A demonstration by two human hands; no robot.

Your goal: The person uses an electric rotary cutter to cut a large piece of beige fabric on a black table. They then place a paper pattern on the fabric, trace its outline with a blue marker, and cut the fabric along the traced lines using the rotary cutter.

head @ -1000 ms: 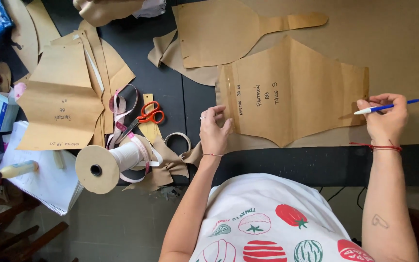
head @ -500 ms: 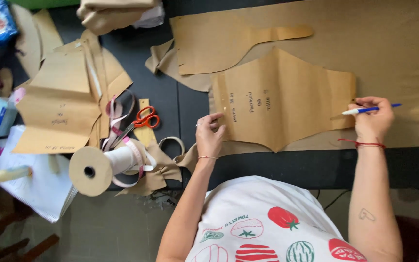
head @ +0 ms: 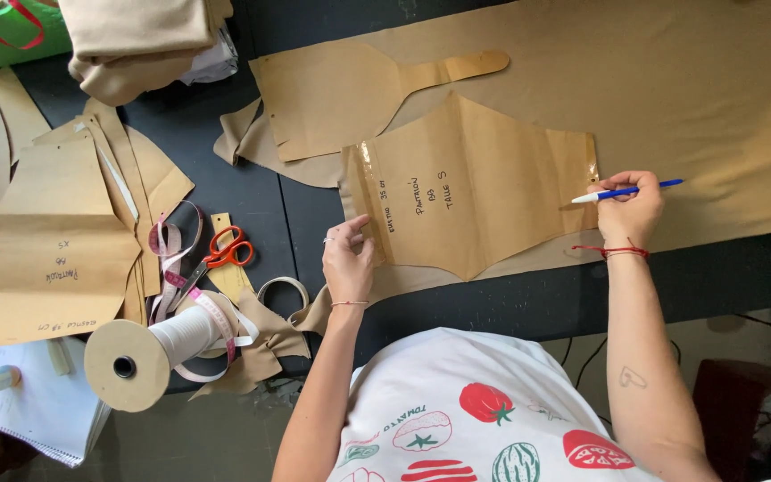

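Your hands have barely shifted since half a second ago: the left is still planted on the pattern's near-left corner, and the pen tip has stayed at the right edge. Nearest you, a dark counter (head: 510, 303) runs across the view, its front edge just above your white printed shirt, with a bare dark strip between that edge and the paper. Your left hand (head: 348, 261) lies flat with fingers loosely spread, pressing down the brown paper pattern piece (head: 479, 192) and gripping nothing. Your right hand (head: 628, 212) is closed around a blue pen (head: 626, 191), whose white tip touches the pattern's right edge. That stiff, creased piece is roughly hexagonal, with glossy tape along both short sides, and it rests on a wide sheet of tan fabric (head: 716, 107) that covers the counter's far right and hangs smooth. Left of your left hand, the counter is crowded: a large cardboard-ended thread spool (head: 149, 350), a pink measuring tape (head: 171, 268), orange-handled scissors (head: 225, 250) and a roll of tape (head: 283, 287) lie close together. Further left sits a stack of brown pattern pieces (head: 64, 241). Beyond your pattern lies a bottle-shaped paper piece (head: 359, 89), and folded beige cloth (head: 145, 40) sits at the far left corner.
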